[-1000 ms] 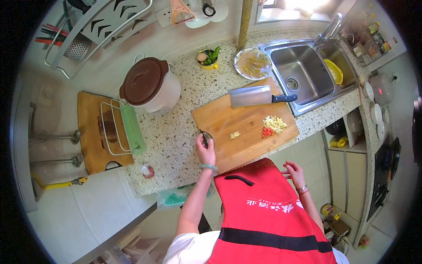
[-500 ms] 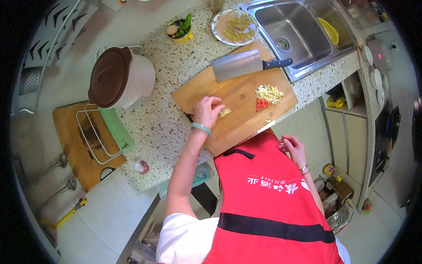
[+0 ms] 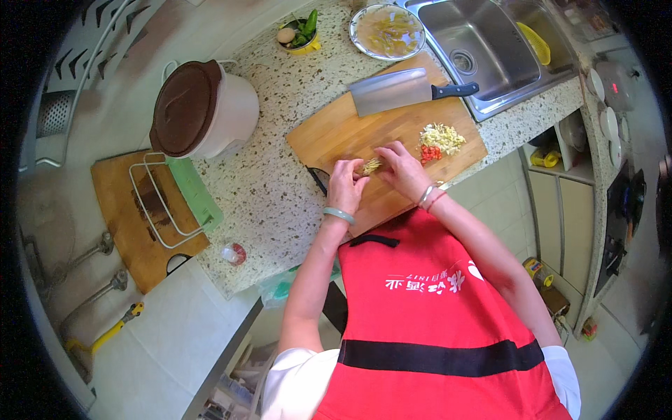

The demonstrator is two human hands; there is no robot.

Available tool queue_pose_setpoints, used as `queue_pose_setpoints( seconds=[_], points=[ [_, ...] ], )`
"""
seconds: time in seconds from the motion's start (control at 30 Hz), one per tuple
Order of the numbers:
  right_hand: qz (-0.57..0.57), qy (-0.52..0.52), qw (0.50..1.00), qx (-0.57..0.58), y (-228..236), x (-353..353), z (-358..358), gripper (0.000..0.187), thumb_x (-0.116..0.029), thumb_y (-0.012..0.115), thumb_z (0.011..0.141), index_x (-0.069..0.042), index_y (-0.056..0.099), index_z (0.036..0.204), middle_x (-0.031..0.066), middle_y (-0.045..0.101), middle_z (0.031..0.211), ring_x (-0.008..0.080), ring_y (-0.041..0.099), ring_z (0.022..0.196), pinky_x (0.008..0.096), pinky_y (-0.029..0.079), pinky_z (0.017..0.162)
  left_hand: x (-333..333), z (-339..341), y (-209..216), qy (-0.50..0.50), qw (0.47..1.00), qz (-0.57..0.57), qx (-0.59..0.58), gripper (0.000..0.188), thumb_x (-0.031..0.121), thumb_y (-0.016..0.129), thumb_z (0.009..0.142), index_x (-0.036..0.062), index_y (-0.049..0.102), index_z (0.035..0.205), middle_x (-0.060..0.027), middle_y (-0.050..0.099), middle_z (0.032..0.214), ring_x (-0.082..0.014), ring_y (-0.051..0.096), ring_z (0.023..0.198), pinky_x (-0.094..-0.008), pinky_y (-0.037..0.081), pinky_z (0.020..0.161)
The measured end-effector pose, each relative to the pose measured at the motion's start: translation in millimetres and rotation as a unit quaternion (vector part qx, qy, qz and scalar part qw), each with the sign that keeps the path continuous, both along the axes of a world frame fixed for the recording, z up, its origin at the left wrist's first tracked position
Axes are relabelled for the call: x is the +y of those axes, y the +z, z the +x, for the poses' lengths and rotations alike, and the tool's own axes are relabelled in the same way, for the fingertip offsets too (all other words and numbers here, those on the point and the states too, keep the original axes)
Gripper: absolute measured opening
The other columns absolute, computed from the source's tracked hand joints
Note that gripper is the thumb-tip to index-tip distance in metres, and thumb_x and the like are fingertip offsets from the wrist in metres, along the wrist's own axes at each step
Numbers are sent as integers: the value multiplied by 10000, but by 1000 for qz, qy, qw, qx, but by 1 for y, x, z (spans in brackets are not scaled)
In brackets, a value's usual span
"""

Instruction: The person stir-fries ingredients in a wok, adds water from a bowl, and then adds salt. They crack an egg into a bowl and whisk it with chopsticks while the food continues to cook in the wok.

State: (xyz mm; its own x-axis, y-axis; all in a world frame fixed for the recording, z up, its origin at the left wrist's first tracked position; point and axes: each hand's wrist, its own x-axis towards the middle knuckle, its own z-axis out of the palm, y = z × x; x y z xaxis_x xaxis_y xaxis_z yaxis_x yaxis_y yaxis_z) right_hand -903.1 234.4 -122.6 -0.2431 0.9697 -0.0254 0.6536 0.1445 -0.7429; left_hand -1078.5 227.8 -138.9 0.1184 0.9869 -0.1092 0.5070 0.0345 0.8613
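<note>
Nearest is the red apron, its top edge by the cutting board. Over the board, the left hand and the right hand face each other with fingers bent inward at a small heap of pale strips between them; I cannot tell whether either hand pinches any. Beyond the right hand, chopped red pieces lie against a larger pale chopped heap. Farther across, a cleaver lies flat, its dark handle toward the sink. Past the board stand a patterned plate and a yellow cup holding green peppers.
</note>
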Motion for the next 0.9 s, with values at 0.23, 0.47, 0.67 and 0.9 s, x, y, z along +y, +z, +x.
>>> queue_pose_setpoints(
  seconds=[0.23, 0.47, 0.67, 0.9],
  points=[
    [-14, 65, 983, -171, -11, 4, -21, 141, -84, 560, 823, -26, 528, 947, 161, 526, 964, 336, 608, 891, 401, 526, 739, -2, 1, -14, -26, 991, 78, 105, 253, 10, 719, 712, 37, 590, 927, -122, 568, 895, -293, 598, 792, -377, 500, 703],
    [-12, 18, 984, -175, -24, -2, -27, 162, -120, 566, 842, -32, 550, 978, 161, 540, 956, 356, 592, 864, 429, 505, 726, 3, 6, -20, -34, 987, 61, 146, 147, 65, 678, 771, 40, 587, 884, -132, 571, 898, -329, 584, 833, -421, 487, 725],
    [-26, -33, 994, -101, -27, -2, -33, 136, -98, 608, 800, -12, 601, 905, 188, 575, 864, 374, 595, 815, 418, 510, 720, 4, 0, -22, -47, 988, 90, 114, 107, 50, 658, 789, 27, 585, 863, -149, 589, 855, -320, 593, 810, -411, 492, 715],
    [-296, -173, 882, 324, -10, -8, -33, 157, -62, 661, 837, 44, 630, 948, 94, 675, 843, 159, 665, 729, 265, 553, 637, 8, -10, -1, -5, 996, -78, -44, 87, 39, 640, 836, -7, 592, 892, -107, 673, 839, -179, 662, 754, -303, 532, 687]
  ],
)
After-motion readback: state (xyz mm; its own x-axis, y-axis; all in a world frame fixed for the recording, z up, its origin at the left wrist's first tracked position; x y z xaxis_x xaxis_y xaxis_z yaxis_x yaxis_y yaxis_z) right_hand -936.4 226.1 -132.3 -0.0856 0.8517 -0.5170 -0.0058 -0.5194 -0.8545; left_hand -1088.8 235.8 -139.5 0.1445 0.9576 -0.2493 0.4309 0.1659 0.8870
